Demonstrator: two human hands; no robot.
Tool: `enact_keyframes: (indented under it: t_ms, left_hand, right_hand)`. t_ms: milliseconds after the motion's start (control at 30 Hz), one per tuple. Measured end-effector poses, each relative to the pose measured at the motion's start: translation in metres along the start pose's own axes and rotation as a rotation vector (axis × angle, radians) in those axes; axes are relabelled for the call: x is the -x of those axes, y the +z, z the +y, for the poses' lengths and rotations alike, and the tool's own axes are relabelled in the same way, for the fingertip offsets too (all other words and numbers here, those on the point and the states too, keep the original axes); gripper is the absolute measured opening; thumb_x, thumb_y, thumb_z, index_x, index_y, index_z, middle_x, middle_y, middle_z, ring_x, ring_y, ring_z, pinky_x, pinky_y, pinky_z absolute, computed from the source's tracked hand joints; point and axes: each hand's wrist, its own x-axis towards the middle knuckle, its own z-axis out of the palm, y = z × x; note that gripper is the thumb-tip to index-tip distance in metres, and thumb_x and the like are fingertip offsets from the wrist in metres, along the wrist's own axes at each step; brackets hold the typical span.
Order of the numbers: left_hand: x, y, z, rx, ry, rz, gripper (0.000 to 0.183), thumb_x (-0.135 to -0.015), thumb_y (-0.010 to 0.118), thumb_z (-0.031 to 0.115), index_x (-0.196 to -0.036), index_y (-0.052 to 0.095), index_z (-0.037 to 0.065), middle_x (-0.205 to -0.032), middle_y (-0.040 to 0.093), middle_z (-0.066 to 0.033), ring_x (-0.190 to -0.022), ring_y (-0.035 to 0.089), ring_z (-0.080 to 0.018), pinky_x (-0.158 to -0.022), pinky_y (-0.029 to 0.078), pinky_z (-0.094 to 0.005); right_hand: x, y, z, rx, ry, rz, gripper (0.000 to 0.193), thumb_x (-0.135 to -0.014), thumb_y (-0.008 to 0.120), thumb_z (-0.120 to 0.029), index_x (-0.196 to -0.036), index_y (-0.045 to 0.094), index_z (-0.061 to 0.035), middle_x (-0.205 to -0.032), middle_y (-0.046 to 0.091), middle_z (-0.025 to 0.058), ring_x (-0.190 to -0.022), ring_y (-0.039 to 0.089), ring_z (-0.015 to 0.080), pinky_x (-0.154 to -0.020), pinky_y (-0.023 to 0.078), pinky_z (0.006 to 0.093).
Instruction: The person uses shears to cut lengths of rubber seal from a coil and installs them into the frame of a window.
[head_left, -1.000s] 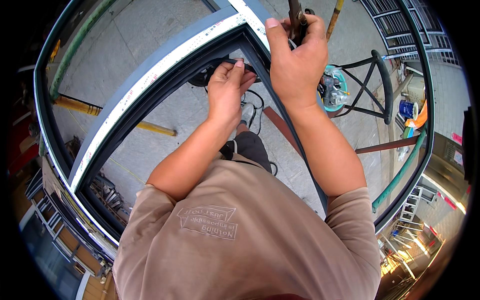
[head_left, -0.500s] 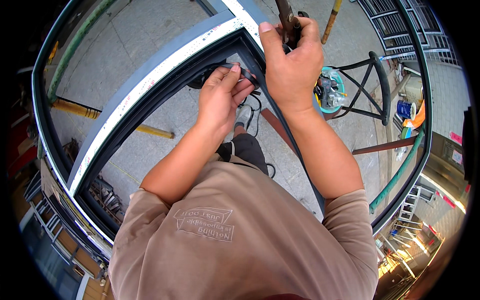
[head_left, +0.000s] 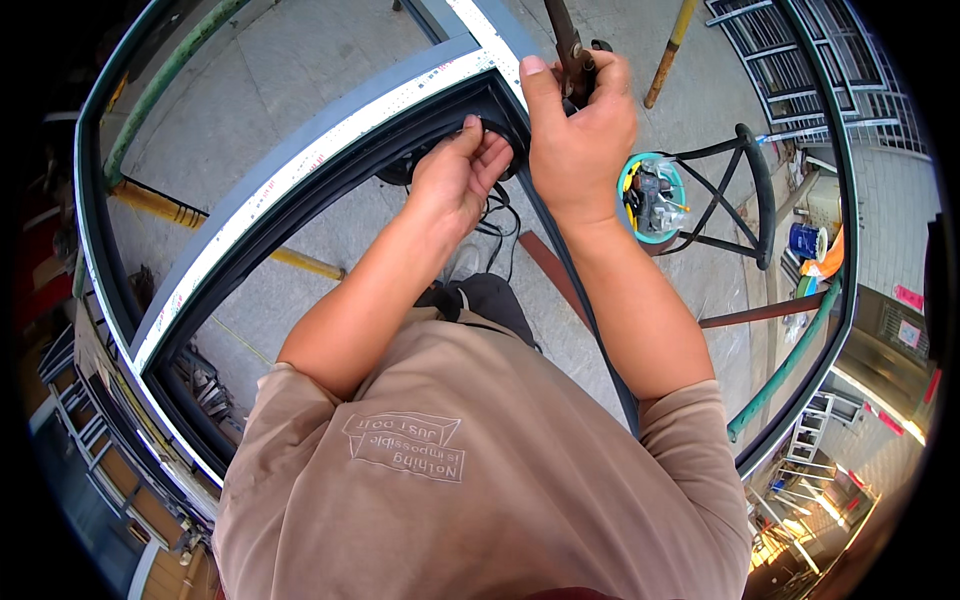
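A large window frame point(head_left: 330, 142) with white printed film and dark inner edges surrounds my arms. At its inner corner, my left hand point(head_left: 452, 178) is closed, thumb and fingers pinching a black rubber sealing strip point(head_left: 517, 150). The strip bends round beside the fingertips, partly hidden by them. My right hand point(head_left: 582, 150) is closed round a dark metal cutting tool with a pivot point(head_left: 568, 45), beside the frame bar just right of that corner. The tool's shaft points away from me, and my fingers cover its lower part.
On the right, a turquoise bucket point(head_left: 676, 178) holds tools and a plastic bag, beside a black-legged stand point(head_left: 766, 200). Green pipes point(head_left: 150, 95) and yellow poles point(head_left: 672, 50) stand under the frame. Metal frames point(head_left: 800, 60) lie stacked far right. A blue can point(head_left: 805, 241) stands near the right edge.
My left hand has pushed the strip up closer to the frame corner, and its loose bend shows less. My right hand keeps the tool in nearly the same place.
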Motion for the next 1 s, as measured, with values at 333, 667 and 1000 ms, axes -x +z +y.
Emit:
enact_keyframes:
  t_ms: [333,667,1000]
  left_hand:
    - [0.002,-0.003,-0.001,-0.032,0.088,-0.095,0.019,-0.108,0.068,0.017,-0.109,0.059,0.000,-0.105,0.066,-0.0101,-0.098,0.069,-0.0193,-0.097,0.064,-0.0337]
    - [0.014,-0.006,-0.001,0.041,0.084,-0.162,0.012,-0.111,0.057,0.009,-0.114,0.061,-0.002,-0.111,0.065,-0.0148,-0.108,0.068,-0.0258,-0.105,0.060,-0.0414]
    - [-0.009,-0.014,0.004,0.175,-0.049,-0.104,0.013,-0.111,0.053,0.003,-0.112,0.057,-0.009,-0.109,0.065,-0.0186,-0.105,0.072,-0.0310,-0.095,0.065,-0.0429]
  right_hand:
    - [-0.001,0.005,-0.011,-0.061,0.007,0.014,0.036,-0.089,0.084,-0.027,-0.102,0.063,-0.0008,-0.090,0.070,0.0115,-0.079,0.070,0.0266,-0.075,0.057,0.0396]
    - [0.008,-0.011,-0.020,-0.406,0.191,-0.236,0.038,-0.107,0.064,-0.038,-0.110,0.064,0.0003,-0.094,0.070,0.0070,-0.080,0.064,0.0141,-0.076,0.053,0.0317]
    - [0.056,-0.075,-0.069,-0.635,0.921,-0.781,0.039,-0.095,0.055,-0.003,-0.133,0.060,0.0012,-0.111,0.066,0.0075,-0.093,0.062,0.0133,-0.085,0.051,0.0289]
